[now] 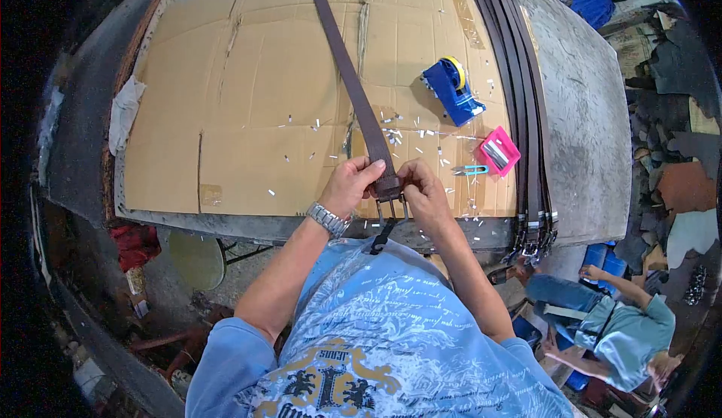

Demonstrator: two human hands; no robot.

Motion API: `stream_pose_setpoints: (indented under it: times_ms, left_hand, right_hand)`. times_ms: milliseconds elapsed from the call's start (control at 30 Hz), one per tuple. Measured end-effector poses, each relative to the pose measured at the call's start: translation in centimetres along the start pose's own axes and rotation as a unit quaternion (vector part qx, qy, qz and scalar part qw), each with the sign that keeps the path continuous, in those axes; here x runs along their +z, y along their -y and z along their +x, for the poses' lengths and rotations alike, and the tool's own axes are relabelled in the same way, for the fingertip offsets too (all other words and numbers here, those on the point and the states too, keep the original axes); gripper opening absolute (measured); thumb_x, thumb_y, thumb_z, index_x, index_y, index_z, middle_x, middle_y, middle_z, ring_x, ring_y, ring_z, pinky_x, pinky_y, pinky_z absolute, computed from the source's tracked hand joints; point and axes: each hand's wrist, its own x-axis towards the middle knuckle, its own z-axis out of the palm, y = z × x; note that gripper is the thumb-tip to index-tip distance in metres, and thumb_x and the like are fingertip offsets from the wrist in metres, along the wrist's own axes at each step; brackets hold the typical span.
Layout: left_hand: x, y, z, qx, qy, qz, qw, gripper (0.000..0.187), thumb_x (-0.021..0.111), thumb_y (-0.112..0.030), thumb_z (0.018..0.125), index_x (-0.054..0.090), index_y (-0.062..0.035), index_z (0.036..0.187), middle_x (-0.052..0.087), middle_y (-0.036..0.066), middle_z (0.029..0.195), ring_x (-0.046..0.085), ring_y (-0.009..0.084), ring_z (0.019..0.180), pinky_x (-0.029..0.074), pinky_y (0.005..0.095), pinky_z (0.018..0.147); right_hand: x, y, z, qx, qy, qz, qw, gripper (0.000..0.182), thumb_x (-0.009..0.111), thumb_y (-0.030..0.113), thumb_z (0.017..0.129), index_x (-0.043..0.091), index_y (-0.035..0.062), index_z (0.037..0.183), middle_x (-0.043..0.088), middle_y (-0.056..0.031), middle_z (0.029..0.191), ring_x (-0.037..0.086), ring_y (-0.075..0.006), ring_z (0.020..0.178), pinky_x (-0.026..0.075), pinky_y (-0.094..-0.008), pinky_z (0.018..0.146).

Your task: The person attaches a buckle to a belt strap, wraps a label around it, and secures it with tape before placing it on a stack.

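In the head view, a dark brown belt (350, 72) runs from the far edge of a cardboard sheet (165, 79) to just right of the middle of its near edge, where both hands meet at its buckle (391, 209). The left hand (347, 185) grasps the belt just above the buckle, thumb pressed flat on top, which seems to steady that end. The right hand (426, 196) has its fingers closed on the belt's other side, by the loop; exactly which part they pinch is hidden. Holding this end at the near edge presumably brings it close to the body, while the long remainder lies along the cardboard, which carries its weight. Small white slips (395, 136) are scattered around the hands, mostly toward the right half of the sheet. Near the sheet's right edge stand a blue tape dispenser (455, 94) and, nearer, a pink tray (513, 139) with pale strips inside, with blue-handled snips (472, 170) just beside it, likely placed there for the right hand to reach. Along that edge more dark belts (519, 79) lie lengthwise, their buckles together at the table's near edge, probably to keep them aligned. Beyond the table's near right corner is another person (624, 335).
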Motion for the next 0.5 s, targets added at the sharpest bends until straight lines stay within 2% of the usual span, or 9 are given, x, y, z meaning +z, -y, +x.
stream_pose_setpoints:
  times_ms: [100, 400, 467, 500]
  left_hand:
    - [-1.0, 0.8, 0.8, -0.005, 0.03, -0.01, 0.999, 0.021, 0.059, -0.027, 0.094, 0.062, -0.0069, 0.093, 0.065, 0.0, 0.082, 0.061, 0.006, 0.068, 0.051, 0.0227, 0.061]
    - [-1.2, 1.3, 1.1, 0.041, 0.017, -0.096, 0.994, 0.019, 0.058, -0.024, 0.094, 0.061, -0.0053, 0.095, 0.066, 0.002, 0.085, 0.062, 0.0082, 0.072, 0.053, 0.0256, 0.067]
    - [-1.0, 1.5, 1.0, 0.052, 0.0, -0.094, 0.994, 0.021, 0.059, -0.025, 0.094, 0.062, -0.0051, 0.094, 0.065, 0.002, 0.084, 0.062, 0.0087, 0.07, 0.053, 0.0254, 0.065]
    - [-0.8, 1.5, 0.9, 0.063, -0.013, -0.092, 0.994, 0.023, 0.059, -0.027, 0.094, 0.062, -0.0049, 0.093, 0.065, 0.002, 0.083, 0.062, 0.0092, 0.068, 0.053, 0.0252, 0.063]
  right_hand:
    - [0.0, 0.8, 0.3, 0.024, 0.004, 0.0, 1.0, 0.022, 0.042, -0.006, 0.075, 0.052, 0.001, 0.094, 0.052, -0.0066, 0.082, 0.052, -0.0154, 0.076, 0.045, -0.028, 0.071]
    - [0.1, 1.7, 1.6, 0.027, 0.038, 0.018, 0.999, 0.017, 0.044, -0.006, 0.074, 0.05, 0.0023, 0.087, 0.048, -0.0041, 0.074, 0.046, -0.0136, 0.069, 0.04, -0.0284, 0.061]
    - [0.0, 1.8, 1.5, 0.025, 0.055, -0.064, 0.996, 0.02, 0.044, -0.006, 0.076, 0.052, 0.0029, 0.093, 0.052, -0.0045, 0.077, 0.051, -0.0139, 0.071, 0.044, -0.0289, 0.063]
    - [0.2, 1.7, 1.3, 0.023, 0.048, -0.064, 0.997, 0.02, 0.044, -0.006, 0.076, 0.052, 0.0029, 0.093, 0.052, -0.0045, 0.077, 0.051, -0.0139, 0.071, 0.044, -0.0289, 0.063]
